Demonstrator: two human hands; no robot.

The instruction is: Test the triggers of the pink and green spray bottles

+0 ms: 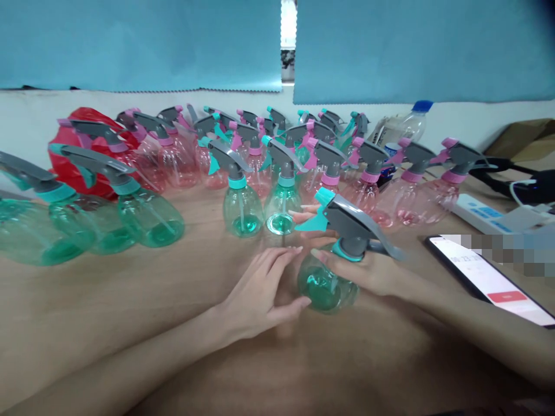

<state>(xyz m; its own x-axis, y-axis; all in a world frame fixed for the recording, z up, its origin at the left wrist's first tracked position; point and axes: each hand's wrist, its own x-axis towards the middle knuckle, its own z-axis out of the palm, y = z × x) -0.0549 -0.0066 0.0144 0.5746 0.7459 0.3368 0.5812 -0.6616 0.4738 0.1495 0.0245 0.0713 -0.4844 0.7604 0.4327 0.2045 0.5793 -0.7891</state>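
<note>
A green spray bottle [321,286] with a grey and teal trigger head tilts slightly above or on the table in front of me; whether its base touches the wood I cannot tell. Around its neck and upper body wraps my right hand [368,270], thumb on the near side, fingers partly hidden behind the bottle. To its left is my left hand [260,286], fingers stretched out and thumb apart, its tips close to the bottle's side. Just beyond the hands stand two green spray bottles, one [243,211] left of the other [277,202].
Several pink spray bottles [410,196] crowd the back of the table [186,300]. More green bottles [150,219] stand left, by a red plastic bag [87,138]. At right lie a phone [485,280], a power strip [481,214] and dark cables. A clear water bottle [411,124] stands behind.
</note>
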